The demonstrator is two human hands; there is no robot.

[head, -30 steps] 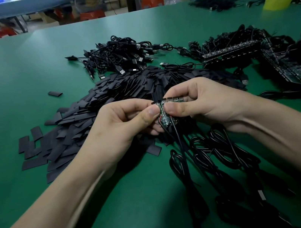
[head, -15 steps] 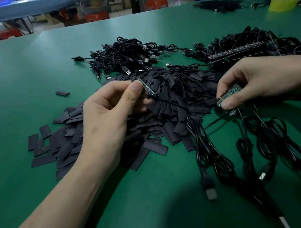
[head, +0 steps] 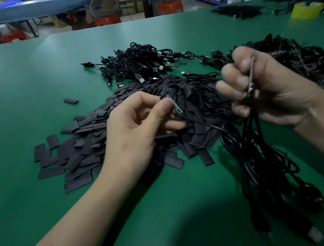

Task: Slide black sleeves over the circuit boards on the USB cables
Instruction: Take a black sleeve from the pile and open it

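We see the left hand [head: 134, 131] over the middle of the green table [head: 12, 94], thumb and curled fingers pinching one small circuit board [head: 176, 108]. The board is a narrow green strip with a touch of red where its thin black cable [head: 204, 124] joins; it is bare, with no sleeve on it. The cable runs right and down into the bundle of USB cables [head: 255, 150].

The right hand [head: 269, 92] is raised above the surface toward the right edge, fingers closed in a fist around the top of that bundle. A thin grey-green edge [head: 251, 73] sticks up from the fist; it looks like more boards seen side-on, but blur keeps us from counting them. The cables hang from the fist in black loops toward the near right corner, where a silver-tipped plug [head: 314, 234] lies.

Under and beyond the left hand spreads the pile of black sleeves [head: 88, 148], flat matte rectangles lying every way, thinning out leftward. One stray sleeve [head: 71, 101] lies apart, further left. Past the pile, toward the far edge, sits a heap of coiled cables [head: 142, 63] with silver plugs showing. A yellow tape roll [head: 305, 9] stands near the far right corner.
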